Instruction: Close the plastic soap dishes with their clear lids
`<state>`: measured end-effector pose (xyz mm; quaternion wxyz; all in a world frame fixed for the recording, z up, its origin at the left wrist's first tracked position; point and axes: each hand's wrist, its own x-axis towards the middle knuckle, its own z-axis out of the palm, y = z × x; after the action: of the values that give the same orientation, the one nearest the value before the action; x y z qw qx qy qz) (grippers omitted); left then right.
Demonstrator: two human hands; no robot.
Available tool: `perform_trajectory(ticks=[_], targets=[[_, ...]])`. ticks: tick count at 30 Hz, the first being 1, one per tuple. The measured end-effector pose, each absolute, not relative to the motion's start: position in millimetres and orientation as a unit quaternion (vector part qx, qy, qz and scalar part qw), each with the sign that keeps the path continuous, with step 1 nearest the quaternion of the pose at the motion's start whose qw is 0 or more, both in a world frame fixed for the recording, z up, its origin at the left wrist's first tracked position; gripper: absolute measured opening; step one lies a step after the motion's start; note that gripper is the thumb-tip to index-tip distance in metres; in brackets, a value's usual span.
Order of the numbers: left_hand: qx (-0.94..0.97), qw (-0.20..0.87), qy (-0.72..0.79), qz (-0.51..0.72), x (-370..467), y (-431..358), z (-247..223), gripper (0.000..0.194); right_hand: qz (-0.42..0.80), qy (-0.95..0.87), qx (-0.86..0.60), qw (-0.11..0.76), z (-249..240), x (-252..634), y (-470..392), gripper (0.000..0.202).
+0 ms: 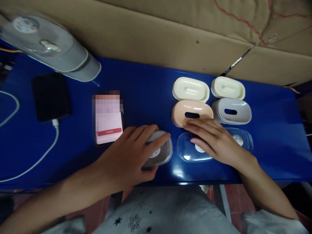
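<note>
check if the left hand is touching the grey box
Touching: the head view shows the left hand lying over the grey box, fingers on its top.

Glossy blue desk (pixel 146 84), smooth enough to mirror light. On it, beside the pink box (pixel 192 112) of matt smooth plastic: a grey box (pixel 231 111) and two cream lids (pixel 190 89), same matt plastic. Just nearer than the pink box, clear glossy plastic lids (pixel 187 151). Behind the pink box, matt brown corrugated cardboard (pixel 170 35), creased.
</note>
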<state>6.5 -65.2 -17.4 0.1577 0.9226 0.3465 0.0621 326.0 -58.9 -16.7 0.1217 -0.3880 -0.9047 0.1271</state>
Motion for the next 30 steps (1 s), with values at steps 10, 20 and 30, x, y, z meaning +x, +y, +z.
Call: perform_trajectory(ticks=[10,20,30], targets=[[0.930,0.141,0.326,0.094,13.2,-65.0,4.7,0.081,0.132,-0.902,-0.402,0.089,2.3,337.0,-65.1,0.042],[0.955,0.005,0.271,0.122,56.0,-99.9,10.0,0.039,0.123,-0.902,-0.399,0.110,5.5,343.2,-68.5,0.034],[0.945,0.103,0.241,0.196,86.1,-161.0,-38.7,0.038,0.075,-0.909,-0.398,0.095,-10.2,347.5,-61.0,0.030]])
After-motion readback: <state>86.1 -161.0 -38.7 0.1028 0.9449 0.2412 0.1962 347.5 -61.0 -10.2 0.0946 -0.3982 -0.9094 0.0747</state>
